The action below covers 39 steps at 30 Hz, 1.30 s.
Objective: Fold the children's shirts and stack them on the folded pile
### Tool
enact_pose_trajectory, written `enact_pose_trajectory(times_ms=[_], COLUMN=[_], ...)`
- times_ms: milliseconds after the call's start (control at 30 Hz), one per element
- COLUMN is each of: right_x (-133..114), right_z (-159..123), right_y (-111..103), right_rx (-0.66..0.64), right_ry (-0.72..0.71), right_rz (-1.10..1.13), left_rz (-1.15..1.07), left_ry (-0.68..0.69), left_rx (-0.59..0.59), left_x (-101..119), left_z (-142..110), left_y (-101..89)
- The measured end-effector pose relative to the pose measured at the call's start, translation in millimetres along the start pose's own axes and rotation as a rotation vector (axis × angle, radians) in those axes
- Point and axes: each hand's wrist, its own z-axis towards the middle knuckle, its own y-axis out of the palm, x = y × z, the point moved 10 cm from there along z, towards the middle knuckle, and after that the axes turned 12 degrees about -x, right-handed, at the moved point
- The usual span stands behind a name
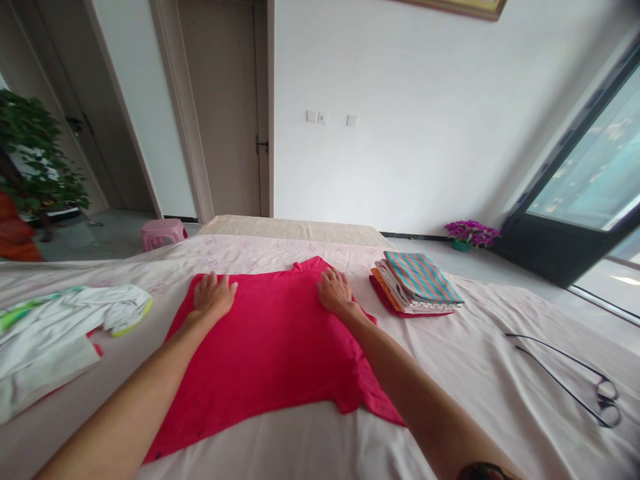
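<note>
A red shirt (270,340) lies spread out on the cloth-covered surface before me, its hem to the left and its collar and sleeves to the right. My left hand (214,295) rests on the shirt's far left corner, palm down with fingers spread. Over on the far right part, near a sleeve, my right hand (334,289) lies flat on the fabric, fingers apart. Neither hand grips the cloth. Just right of my right hand sits a stack of folded clothes (420,280), topped by a blue and orange striped piece.
White garments with green and yellow trim (75,333) lie loosely at the left. Eyeglasses (565,367) rest on the pale bedsheet (475,400) at the right. Beyond the surface are a pink stool (163,233), a leafy plant (35,153) and a pot of purple flowers (471,232).
</note>
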Motion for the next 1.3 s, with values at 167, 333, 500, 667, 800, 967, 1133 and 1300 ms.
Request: enact_pose_trajectory(times_ms=[167,333,500,667,800,967,1133,1300], right_x=[-45,20,65,24,-61,-47,51,106], right_z=[27,33,21,-24,-79,-120,-136,-155], right_y=[30,31,14,2,16,31,25,18], right_rx=[-0.18,-0.201,-0.185,-0.087,-0.077,-0.106,-0.158,-0.109], right_ry=[-0.174,-0.002,0.12,0.143,-0.157,-0.135,0.025,0.16], right_rz=[0.043,0.013,-0.061,-0.023,0.066,0.096,0.009,-0.021], left_rz=[0.01,0.016,-0.006,-0.065,-0.072,0.017,0.091,0.088], left_ry=[0.254,0.161,-0.023,-0.164,0.061,0.124,0.134,0.065], left_rx=[-0.081,-0.09,-0.015,0.064,-0.017,-0.046,-0.043,-0.051], left_x=[55,2,-52,-30,49,57,-1,-51], left_z=[8,25,21,-17,-60,-97,-96,-106], left_y=[23.5,24.5,12.3,-3.8,1.4,21.1,28.7,23.5])
